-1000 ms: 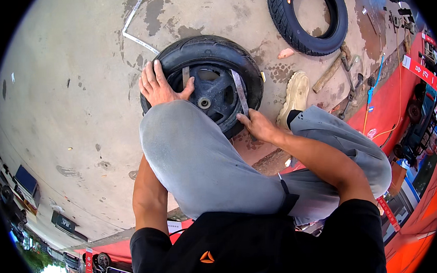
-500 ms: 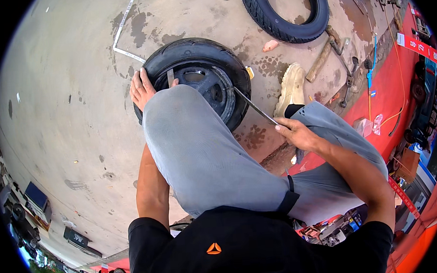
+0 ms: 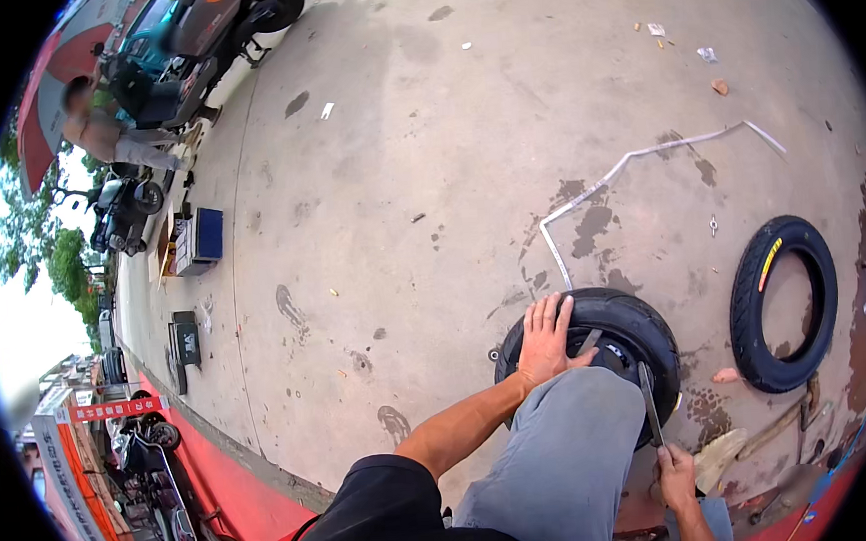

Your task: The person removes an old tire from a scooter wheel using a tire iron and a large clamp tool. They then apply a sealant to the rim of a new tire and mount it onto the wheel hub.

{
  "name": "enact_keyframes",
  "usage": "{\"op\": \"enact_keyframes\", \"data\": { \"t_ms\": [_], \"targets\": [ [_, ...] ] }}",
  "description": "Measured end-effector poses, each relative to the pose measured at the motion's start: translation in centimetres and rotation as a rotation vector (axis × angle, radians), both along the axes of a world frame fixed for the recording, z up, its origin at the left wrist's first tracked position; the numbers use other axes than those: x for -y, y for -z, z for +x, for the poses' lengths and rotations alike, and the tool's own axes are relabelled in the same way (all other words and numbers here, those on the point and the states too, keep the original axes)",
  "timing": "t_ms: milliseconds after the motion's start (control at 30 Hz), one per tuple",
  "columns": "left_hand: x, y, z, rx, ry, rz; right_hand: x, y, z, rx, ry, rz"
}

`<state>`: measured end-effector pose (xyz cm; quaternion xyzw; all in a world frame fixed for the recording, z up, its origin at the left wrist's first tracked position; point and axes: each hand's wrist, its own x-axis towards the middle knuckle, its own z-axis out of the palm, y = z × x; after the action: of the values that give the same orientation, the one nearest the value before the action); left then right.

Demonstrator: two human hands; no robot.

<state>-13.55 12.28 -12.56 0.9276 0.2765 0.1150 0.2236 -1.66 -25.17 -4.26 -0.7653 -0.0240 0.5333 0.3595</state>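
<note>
A black tyre on a dark wheel (image 3: pixel 622 307) lies on the ground, partly hidden by my grey-trousered knee. My left hand (image 3: pixel 547 343) rests on the tyre's left side, fingers stretched out over the rubber. Its thumb reaches toward a flat metal tyre lever (image 3: pixel 591 340) stuck in between tyre and rim. With my right hand (image 3: pixel 676 474) I grip a second tyre lever (image 3: pixel 652 408), closed round its near end. The tip of that lever sits at the rim's right side.
A loose tyre (image 3: pixel 747 321) lies to the right, beside a wooden-handled hammer (image 3: pixel 775 433). Beyond the wheel stretches a bent white strip (image 3: pixel 634 156). At far left are a blue-topped battery (image 3: pixel 208 235), parked scooters (image 3: pixel 136 204) and another person (image 3: pixel 108 137).
My view has swung left, so the wheel now appears lower right. My left hand lies further over the tyre. The right hand still grips its lever, now pointing more straight away from me.
</note>
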Motion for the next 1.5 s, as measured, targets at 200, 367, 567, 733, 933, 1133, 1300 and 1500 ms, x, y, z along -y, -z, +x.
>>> {"op": "enact_keyframes", "data": {
  "t_ms": [200, 367, 567, 733, 933, 1133, 1300, 1500],
  "targets": [
    [-1.1, -1.7, -1.8, 0.029, -0.048, -0.018, -9.0, -0.7, 3.2, 0.230, -0.409, 0.110],
    [0.0, -1.2, -1.3, 0.048, -0.075, -0.023, 7.3, -1.8, 6.9, 0.327, -0.804, -0.078],
    [-0.8, -1.4, -1.6, -0.043, -0.043, 0.021, 8.9, -2.0, 5.3, 0.174, -0.622, -0.096],
    [-2.7, -2.0, 2.6, -0.022, 0.159, 0.014, 7.6, -6.3, 3.5, 0.010, -0.248, -0.089],
    [-4.7, -1.8, 11.8, -0.272, 0.810, 0.019, 3.8, -5.2, 3.7, -0.033, -0.244, -0.040],
    [-4.9, -1.6, 10.3, -0.229, 0.607, 0.011, 4.1, -5.6, 5.5, 0.098, -0.275, -0.045],
    [-7.4, -1.0, 3.3, -0.307, 0.166, 0.001, -2.0, -4.5, 11.2, 0.118, -0.385, 0.063],
    [-7.2, -0.2, 0.6, -0.268, -0.029, 0.011, -8.4, -2.0, 20.5, 0.048, -0.591, 0.081]
  ]
}}
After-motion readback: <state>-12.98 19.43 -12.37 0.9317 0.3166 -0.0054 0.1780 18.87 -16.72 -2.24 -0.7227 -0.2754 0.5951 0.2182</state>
